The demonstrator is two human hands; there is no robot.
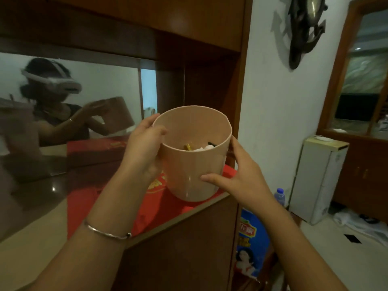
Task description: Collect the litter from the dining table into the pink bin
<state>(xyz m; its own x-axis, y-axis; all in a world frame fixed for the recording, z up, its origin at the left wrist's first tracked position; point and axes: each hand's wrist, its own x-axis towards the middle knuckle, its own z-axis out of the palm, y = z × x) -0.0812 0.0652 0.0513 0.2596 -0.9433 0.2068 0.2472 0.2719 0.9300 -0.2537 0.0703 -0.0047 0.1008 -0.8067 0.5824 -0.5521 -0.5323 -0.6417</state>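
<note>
The pink bin (193, 164), a round open tub, is held upright in front of me above a red cloth (159, 206) on a wooden cabinet ledge. My left hand (144, 148) grips its left wall near the rim, fingers curled over the edge. On the bin's right side my right hand (235, 175) presses against the wall, thumb across the front. Inside the bin lies litter (199, 147): white crumpled paper, a yellowish scrap and something dark. Whether the bin's base touches the cloth is hidden.
A mirror (73, 114) at the cabinet's back reflects a person holding the bin. Right of the cabinet stand a blue printed box (252, 238), a water bottle (279, 195) and a white appliance (315, 181). A dark wall ornament (302, 28) hangs above.
</note>
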